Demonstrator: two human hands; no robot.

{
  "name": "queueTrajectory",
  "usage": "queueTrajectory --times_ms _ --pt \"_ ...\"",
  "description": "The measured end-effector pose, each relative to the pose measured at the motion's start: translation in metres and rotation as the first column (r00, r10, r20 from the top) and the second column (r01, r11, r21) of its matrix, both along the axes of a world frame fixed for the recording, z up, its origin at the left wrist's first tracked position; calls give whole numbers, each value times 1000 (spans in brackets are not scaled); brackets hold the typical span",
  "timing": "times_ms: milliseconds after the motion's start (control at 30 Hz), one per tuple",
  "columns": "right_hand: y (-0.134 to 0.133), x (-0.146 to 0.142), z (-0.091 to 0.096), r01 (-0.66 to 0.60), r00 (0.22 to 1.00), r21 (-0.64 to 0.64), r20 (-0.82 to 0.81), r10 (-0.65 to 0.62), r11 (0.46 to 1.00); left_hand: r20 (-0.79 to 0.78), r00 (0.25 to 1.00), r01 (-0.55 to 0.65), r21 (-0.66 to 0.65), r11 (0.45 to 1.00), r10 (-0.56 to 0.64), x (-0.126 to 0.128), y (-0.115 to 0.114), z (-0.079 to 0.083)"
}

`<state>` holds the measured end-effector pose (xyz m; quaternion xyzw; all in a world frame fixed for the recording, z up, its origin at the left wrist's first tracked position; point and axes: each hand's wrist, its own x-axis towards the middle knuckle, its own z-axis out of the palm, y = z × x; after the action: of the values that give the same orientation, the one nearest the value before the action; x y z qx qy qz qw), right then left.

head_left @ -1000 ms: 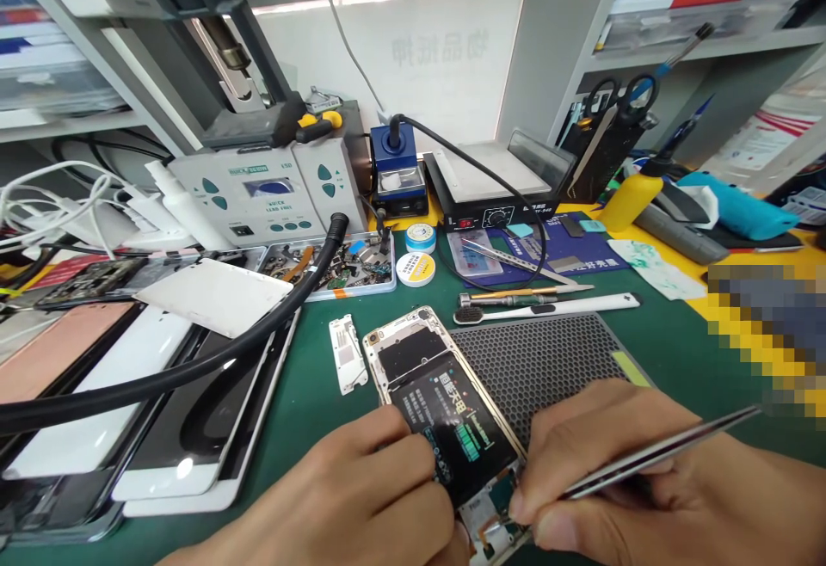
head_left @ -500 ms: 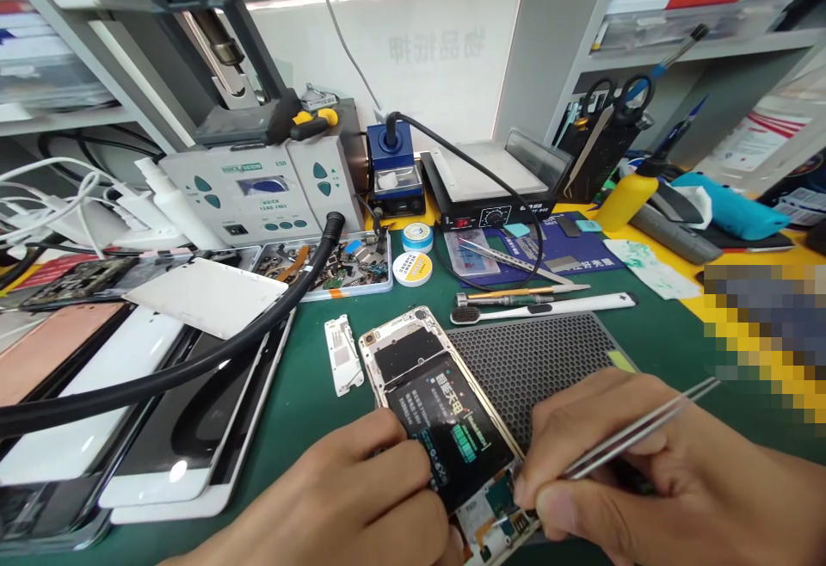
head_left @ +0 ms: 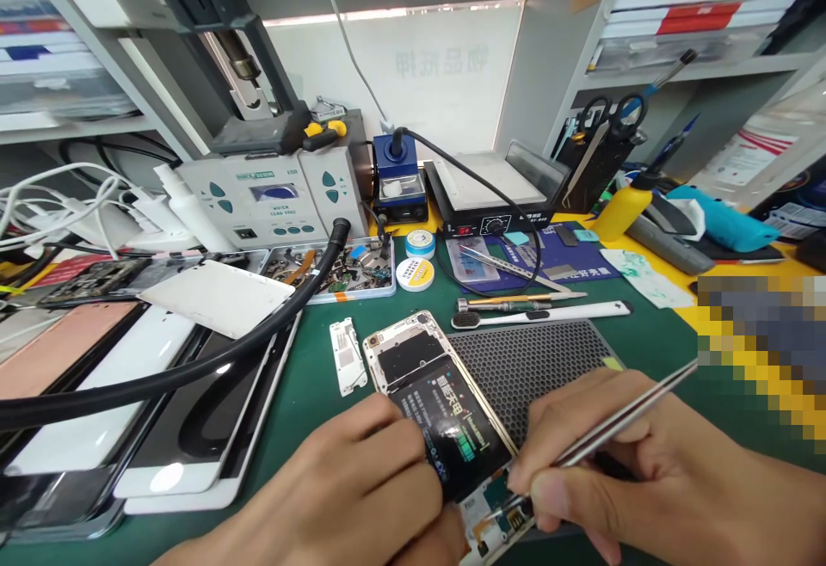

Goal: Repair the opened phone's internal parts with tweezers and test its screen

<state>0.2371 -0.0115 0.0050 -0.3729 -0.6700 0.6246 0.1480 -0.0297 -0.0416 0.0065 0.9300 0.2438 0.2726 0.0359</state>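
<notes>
An opened smartphone (head_left: 413, 358) lies at a slant in front of me, its black battery (head_left: 455, 428) and lower circuit board (head_left: 496, 497) exposed. My left hand (head_left: 367, 489) is closed along the phone's left edge, fingers curled against it; some fingertips are hidden. Between thumb and fingers, my right hand (head_left: 600, 463) pinches metal tweezers (head_left: 636, 407). Their tips reach down onto the board's orange flex cable area, below the battery. A loose white inner cover (head_left: 348, 358) rests left of the phone's top end.
A perforated grey mat (head_left: 535, 368) lies right of the phone, with a toothbrush (head_left: 548, 314) behind it. A thick black hose (head_left: 258, 342) arches over phone panels (head_left: 187, 428) at left. A parts tray (head_left: 348, 269) and a soldering station (head_left: 277, 196) stand behind.
The tweezers have shifted slightly left, their tips now over the flex cable on the lower board. The camera view has moved slightly. The left hand still holds the phone.
</notes>
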Motion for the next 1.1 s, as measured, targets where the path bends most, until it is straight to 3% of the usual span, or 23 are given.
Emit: queueTrajectory --times_ms 133,400,733,833,1000,1100 --pt "11 -3 9 -89 995 -10 -41 88 996 13 993 -121 15 993 120 -3 -1 5" --pt "18 5 4 -12 999 -260 -33 3 966 -64 997 -61 -224 973 47 -12 -3 6" --pt "11 11 -11 -12 995 -231 -102 -12 973 0 999 -43 -191 981 43 -7 0 -1" --pt "12 11 -10 3 997 -218 -80 -21 976 5 1000 -6 -103 995 7 -7 1 2" --pt "13 10 -4 -6 1000 -126 -13 5 992 -16 999 -51 -141 989 50 -7 0 0" --pt "13 10 -3 -9 1000 -75 10 10 997 20 1000 -10 -115 993 12 -7 2 -3"
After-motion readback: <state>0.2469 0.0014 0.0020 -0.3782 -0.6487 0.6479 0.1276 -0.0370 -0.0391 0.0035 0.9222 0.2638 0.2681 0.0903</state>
